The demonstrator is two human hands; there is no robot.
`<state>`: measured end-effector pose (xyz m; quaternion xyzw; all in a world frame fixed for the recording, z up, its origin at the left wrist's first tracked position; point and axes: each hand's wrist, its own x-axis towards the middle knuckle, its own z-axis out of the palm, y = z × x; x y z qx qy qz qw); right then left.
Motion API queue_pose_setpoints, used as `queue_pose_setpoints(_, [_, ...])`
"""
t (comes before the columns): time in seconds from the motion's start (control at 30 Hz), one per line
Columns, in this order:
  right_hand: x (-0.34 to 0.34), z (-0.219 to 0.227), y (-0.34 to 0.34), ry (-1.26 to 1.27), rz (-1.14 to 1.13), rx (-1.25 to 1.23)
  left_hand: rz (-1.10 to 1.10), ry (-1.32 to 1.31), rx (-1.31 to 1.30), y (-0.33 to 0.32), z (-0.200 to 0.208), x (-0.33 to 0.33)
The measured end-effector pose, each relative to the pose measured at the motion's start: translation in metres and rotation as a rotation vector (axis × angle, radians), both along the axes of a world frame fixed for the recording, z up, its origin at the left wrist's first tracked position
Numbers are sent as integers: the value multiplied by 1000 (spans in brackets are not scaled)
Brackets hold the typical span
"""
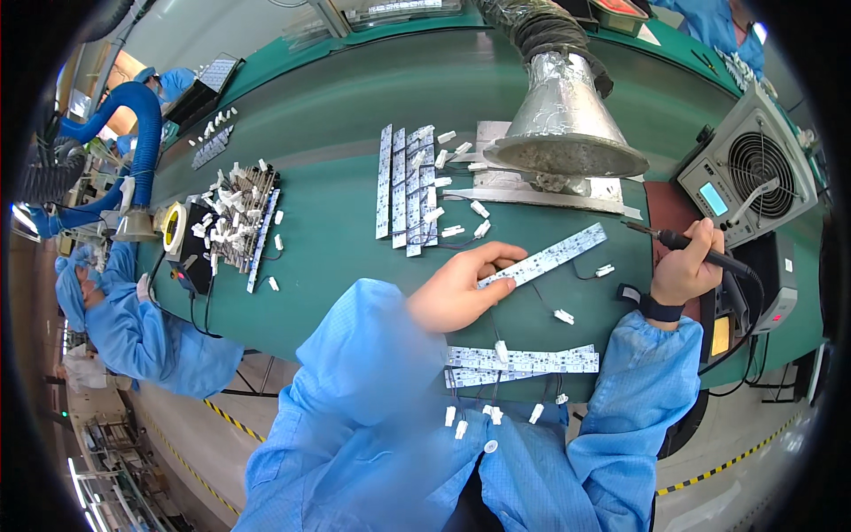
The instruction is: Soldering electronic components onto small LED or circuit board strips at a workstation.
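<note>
Holding a white strip (557,254), left hand (463,285) — strip partly covered, details indistinct

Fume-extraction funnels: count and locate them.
2: the large silver funnel, upper right of centre; the smaller funnel on the blue hose at left. Others may be hidden.

A long green tabletop (319,222) spans the view, its edges bowed by the lens. Along its far side runs a lighter green shelf (284,60), with a metal post (330,16) before a pale grey wall (213,35). Dark metal legs show underneath. The pale floor (727,424) carries yellow-and-black striped tape (731,463) on both sides. Bright tube lights (81,492) glow at lower left, beside clutter too small to tell.
</note>
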<state>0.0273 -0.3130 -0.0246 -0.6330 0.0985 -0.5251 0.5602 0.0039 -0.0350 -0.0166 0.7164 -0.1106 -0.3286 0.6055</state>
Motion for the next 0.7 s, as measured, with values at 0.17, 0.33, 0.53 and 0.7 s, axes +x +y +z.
queue_pose_setpoints(0.17, [-10, 10, 38, -218, 198, -35, 4, -389, 102, 1, -9, -1])
queue_pose_setpoints(0.33, [-27, 7, 59, -199, 606, -363, 56, -524, 60, -3, -21, -1])
queue_pose_setpoints(0.53, [-26, 13, 76, -160, 737, -581, 133, -480, 89, -6, -22, -7])
queue_pose_setpoints(0.7, [-24, 11, 77, -151, 743, -579, 148, -498, 102, -7, -19, -8])
